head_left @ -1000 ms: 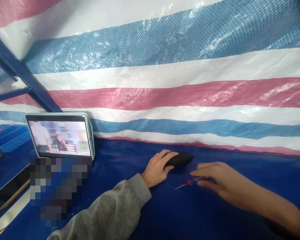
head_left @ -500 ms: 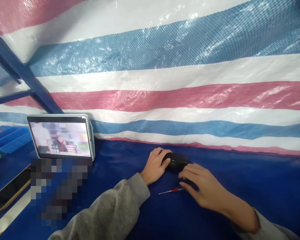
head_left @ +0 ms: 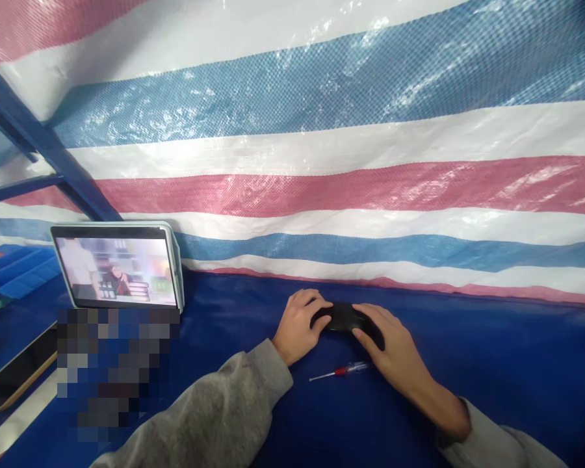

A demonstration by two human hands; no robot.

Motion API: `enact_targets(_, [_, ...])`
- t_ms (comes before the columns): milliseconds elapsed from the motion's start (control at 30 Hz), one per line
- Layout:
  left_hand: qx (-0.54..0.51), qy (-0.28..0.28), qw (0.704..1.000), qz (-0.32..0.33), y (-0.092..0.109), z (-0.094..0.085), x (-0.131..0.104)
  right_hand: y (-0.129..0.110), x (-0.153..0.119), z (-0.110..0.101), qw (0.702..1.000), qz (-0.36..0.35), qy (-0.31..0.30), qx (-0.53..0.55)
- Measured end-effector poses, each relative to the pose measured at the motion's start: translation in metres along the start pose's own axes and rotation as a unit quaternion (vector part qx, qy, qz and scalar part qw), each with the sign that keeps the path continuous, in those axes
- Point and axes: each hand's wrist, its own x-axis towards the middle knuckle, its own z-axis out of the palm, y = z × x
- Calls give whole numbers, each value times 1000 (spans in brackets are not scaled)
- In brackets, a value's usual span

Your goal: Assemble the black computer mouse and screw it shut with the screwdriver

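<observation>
A glossy black computer mouse (head_left: 342, 317) lies on the blue table surface (head_left: 244, 305) between my two hands. My left hand (head_left: 302, 325) grips its left end, thumb on the near side and fingers on the far side. Around the right end, my right hand (head_left: 385, 338) is closed in the same way. Both palms hide the ends of the mouse. Just in front of it rests a small screwdriver (head_left: 341, 371) with a red and clear handle, its thin shaft pointing left; neither hand is holding it.
A tablet (head_left: 119, 268) in a pale case stands at the left, playing a video. Near it lie a phone (head_left: 19, 367) and a pixelated patch. Blue trays (head_left: 24, 270) sit farther left beside a blue metal frame (head_left: 63, 156). Striped plastic sheeting (head_left: 322, 195) hangs behind.
My right hand has moved up from near the screwdriver and closed on the right end of the mouse. More of the screwdriver handle now shows. The left hand stays in place.
</observation>
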Motion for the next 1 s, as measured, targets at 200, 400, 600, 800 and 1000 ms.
enact_targets(200, [13,16,999,29,0,1,0,-2,-2,2,1000,1,2,4])
enact_targets(400, [14,37,998,55,0,1,-2,-2,-2,2,1000,0,-10,11])
enact_targets(600, [19,41,997,65,0,2,-2,-2,-2,2,1000,-8,-2,11])
enact_targets(800, [2,59,996,59,-1,3,-3,-3,-1,1,1000,-3,1,15])
enact_targets(1000, [7,74,995,65,0,3,-4,-3,-2,1,1000,-3,-2,12])
